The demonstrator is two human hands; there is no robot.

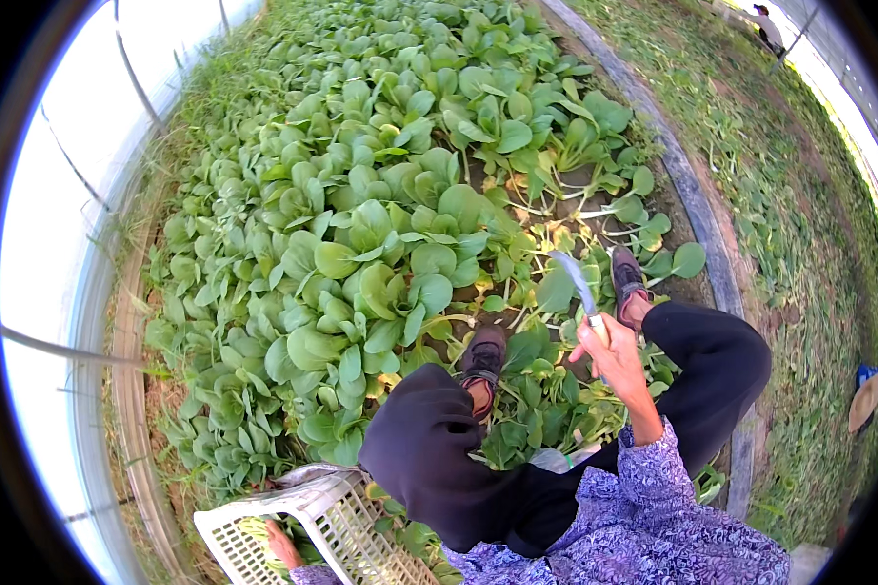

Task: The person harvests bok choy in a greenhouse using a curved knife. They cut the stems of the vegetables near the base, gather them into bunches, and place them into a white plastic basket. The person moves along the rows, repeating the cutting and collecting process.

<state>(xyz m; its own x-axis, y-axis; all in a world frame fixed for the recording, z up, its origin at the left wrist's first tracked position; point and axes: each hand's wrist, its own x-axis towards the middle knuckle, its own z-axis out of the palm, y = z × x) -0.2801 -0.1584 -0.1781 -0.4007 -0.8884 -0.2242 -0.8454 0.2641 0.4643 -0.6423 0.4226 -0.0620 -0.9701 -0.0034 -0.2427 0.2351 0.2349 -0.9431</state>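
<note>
My right hand (613,357) grips the light handle of a small sickle (575,279), its curved blade pointing up and away over cut leaves. At the lower left, my left hand (283,546) reaches into a white plastic crate (329,504), against harvested greens (254,528). The crate's wall partly hides its fingers, so a hold is not certain. In front of me stands a dense bed of bok choy (380,285). Loose and yellowed leaves (556,230) lie on the soil around my shoes (483,358).
A grey edging strip (691,190) runs along the bed's right side, beyond which leaf litter (797,241) covers the ground. Translucent sheeting (58,241) on hoops walls the left. Another person (768,31) is far off at upper right. A straw-coloured hat-like object (864,404) lies at right.
</note>
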